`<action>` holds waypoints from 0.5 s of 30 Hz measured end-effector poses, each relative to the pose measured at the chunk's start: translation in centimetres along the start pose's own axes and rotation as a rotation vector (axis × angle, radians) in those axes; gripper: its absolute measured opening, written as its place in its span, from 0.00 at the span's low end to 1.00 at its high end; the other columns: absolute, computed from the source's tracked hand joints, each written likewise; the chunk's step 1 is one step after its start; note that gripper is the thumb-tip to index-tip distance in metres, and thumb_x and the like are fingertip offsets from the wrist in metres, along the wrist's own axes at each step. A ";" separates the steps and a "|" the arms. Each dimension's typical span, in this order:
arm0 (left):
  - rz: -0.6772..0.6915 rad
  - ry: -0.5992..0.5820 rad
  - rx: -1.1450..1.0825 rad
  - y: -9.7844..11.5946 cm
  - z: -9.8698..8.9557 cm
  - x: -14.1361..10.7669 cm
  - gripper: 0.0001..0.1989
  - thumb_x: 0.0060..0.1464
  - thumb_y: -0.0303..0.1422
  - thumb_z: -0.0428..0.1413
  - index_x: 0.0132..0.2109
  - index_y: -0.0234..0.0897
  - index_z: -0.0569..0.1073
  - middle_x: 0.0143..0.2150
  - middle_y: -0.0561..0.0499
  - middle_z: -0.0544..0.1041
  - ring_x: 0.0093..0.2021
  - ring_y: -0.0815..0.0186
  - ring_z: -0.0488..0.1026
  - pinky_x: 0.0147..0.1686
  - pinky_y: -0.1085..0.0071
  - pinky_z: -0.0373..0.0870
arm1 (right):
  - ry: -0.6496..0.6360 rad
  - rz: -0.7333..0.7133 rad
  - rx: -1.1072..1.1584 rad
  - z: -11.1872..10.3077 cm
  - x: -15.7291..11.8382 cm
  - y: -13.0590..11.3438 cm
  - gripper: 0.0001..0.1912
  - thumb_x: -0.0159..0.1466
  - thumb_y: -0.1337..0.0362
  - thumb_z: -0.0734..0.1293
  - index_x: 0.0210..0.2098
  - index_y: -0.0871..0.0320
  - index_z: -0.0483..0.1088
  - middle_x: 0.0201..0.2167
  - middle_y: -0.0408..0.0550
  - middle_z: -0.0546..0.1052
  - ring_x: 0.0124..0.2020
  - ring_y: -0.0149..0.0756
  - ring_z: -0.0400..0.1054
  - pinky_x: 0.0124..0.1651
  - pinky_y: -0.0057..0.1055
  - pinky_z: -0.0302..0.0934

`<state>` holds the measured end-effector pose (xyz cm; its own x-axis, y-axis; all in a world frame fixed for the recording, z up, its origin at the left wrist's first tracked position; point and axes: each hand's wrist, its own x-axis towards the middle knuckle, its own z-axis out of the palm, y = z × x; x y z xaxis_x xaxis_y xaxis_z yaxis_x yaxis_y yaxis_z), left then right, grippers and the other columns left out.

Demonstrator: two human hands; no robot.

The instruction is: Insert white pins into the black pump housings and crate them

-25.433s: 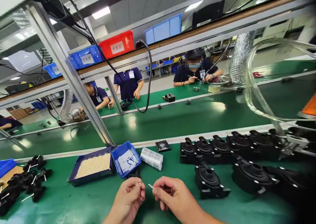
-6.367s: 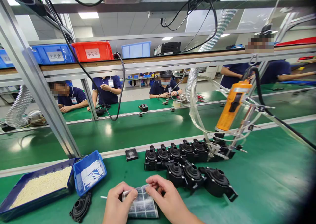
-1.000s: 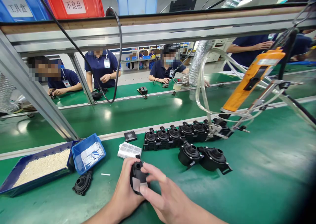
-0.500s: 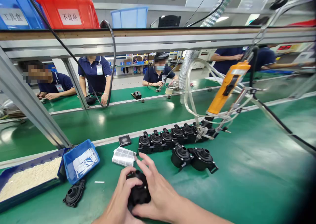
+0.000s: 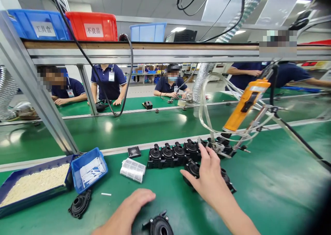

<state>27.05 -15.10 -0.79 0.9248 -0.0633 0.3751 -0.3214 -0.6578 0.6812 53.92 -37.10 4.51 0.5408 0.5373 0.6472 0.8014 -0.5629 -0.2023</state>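
A black pump housing (image 5: 160,225) with a round opening and small screws lies at the bottom edge of the view, partly cut off. My left hand (image 5: 134,207) is just to its left, fingers outstretched and holding nothing. Farther right, my right hand (image 5: 208,173) hovers with thumb and fingers apart over two more pump housings. One housing (image 5: 192,166) shows between its thumb and fingers; the other (image 5: 227,181) is mostly hidden behind the hand. Behind them stands a row of several similar pump housings (image 5: 167,153).
An orange electric screwdriver (image 5: 245,105) with clear hoses hangs over the row's right end. At left are a tray of pale small parts (image 5: 66,188), a blue bin of white sticks (image 5: 104,173), and a loose black cover (image 5: 79,204). A clear plastic case (image 5: 132,170) lies mid-bench. Co-workers sit and stand opposite.
Both hands have let go of the pump housing they held together; it now lies at the bottom edge. My right hand has moved right and forward to the other housings. The view has shifted.
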 end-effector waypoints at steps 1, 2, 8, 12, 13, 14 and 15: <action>-0.013 -0.012 0.077 0.0 -0.7 0.3 0.34 0.72 0.45 0.53 0.78 0.51 0.52 0.77 0.43 0.65 0.76 0.47 0.63 0.75 0.46 0.63 | -0.014 -0.010 -0.009 0.1 -0.2 -0.2 0.54 0.70 0.57 0.72 0.80 0.59 0.34 0.72 0.75 0.49 0.74 0.79 0.49 0.66 0.73 0.62; -0.032 -0.025 0.170 0.1 -1.2 0.7 0.32 0.74 0.44 0.50 0.79 0.52 0.51 0.78 0.44 0.64 0.78 0.47 0.59 0.77 0.41 0.56 | -0.024 -0.021 -0.009 0.0 -0.4 -0.6 0.54 0.70 0.58 0.71 0.80 0.58 0.33 0.72 0.75 0.48 0.75 0.79 0.49 0.66 0.73 0.63; -0.344 0.057 0.614 -0.8 -0.8 2.3 0.28 0.75 0.45 0.48 0.76 0.44 0.61 0.76 0.38 0.67 0.78 0.35 0.57 0.71 0.17 0.47 | -0.185 -0.116 0.220 -0.5 -2.3 -5.3 0.48 0.71 0.69 0.65 0.80 0.50 0.34 0.77 0.67 0.43 0.73 0.69 0.57 0.62 0.61 0.73; -0.319 0.186 0.577 -1.2 0.1 1.1 0.29 0.74 0.36 0.51 0.77 0.45 0.58 0.80 0.39 0.58 0.81 0.39 0.48 0.73 0.22 0.48 | -0.306 -0.408 0.467 -0.3 -3.5 -6.5 0.48 0.67 0.76 0.66 0.79 0.50 0.41 0.79 0.64 0.39 0.75 0.59 0.56 0.67 0.54 0.71; -0.294 0.185 0.487 -1.1 0.2 0.7 0.32 0.73 0.35 0.53 0.78 0.48 0.54 0.82 0.41 0.55 0.82 0.42 0.47 0.75 0.26 0.51 | -0.317 -0.465 0.502 -0.2 -3.6 -6.3 0.49 0.66 0.76 0.68 0.79 0.51 0.41 0.79 0.64 0.38 0.77 0.59 0.53 0.70 0.55 0.67; -0.279 0.178 0.379 -0.9 0.2 0.4 0.36 0.71 0.36 0.56 0.79 0.50 0.50 0.83 0.42 0.52 0.82 0.44 0.47 0.76 0.30 0.53 | -0.320 -0.492 0.521 0.0 -3.5 -6.0 0.52 0.65 0.76 0.71 0.79 0.51 0.41 0.80 0.65 0.38 0.78 0.60 0.51 0.72 0.57 0.64; -0.277 0.171 0.266 -0.7 0.3 0.3 0.41 0.69 0.37 0.59 0.80 0.52 0.47 0.83 0.43 0.49 0.82 0.46 0.47 0.76 0.34 0.55 | -0.317 -0.491 0.524 0.2 -3.4 -5.6 0.54 0.64 0.75 0.74 0.79 0.50 0.41 0.79 0.65 0.39 0.78 0.61 0.50 0.72 0.59 0.62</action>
<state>27.62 -14.86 -1.37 0.9146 0.2536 0.3148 0.0189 -0.8047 0.5934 47.65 -35.68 3.34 0.0770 0.8457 0.5281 0.9411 0.1133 -0.3187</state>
